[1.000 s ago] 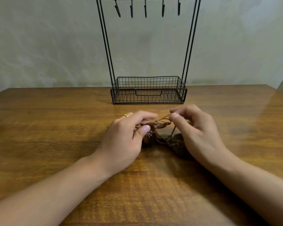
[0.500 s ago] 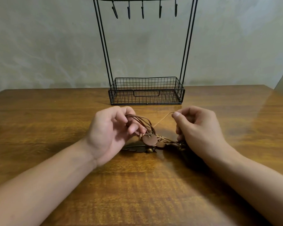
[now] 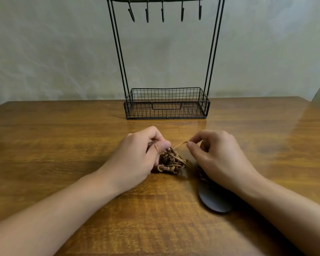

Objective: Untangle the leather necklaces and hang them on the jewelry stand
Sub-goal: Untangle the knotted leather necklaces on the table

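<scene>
The leather necklaces (image 3: 171, 161) lie in a brown knot on the wooden table (image 3: 63, 145), right between the 2 hands and in front of the jewelry stand (image 3: 166, 103). The knot is a round lump, so it has no clear long side. One thin cord (image 3: 180, 144) comes out of it and runs up and to the right. A dark oval pendant (image 3: 215, 201) lies nearer the person, partly under the right wrist, with its long side running toward and away from the person.

The left hand (image 3: 137, 156) comes in from the lower left. Its fingers are curled around some cords on the left side of the knot, and it grips them. The right hand (image 3: 216, 159) comes in from the lower right. Its thumb and first finger pinch the end of the thin cord, and its other fingers are curled under.

The stand is upright at the back of the table. Its 5 hooks (image 3: 163, 14) hang bare from the top bar.
</scene>
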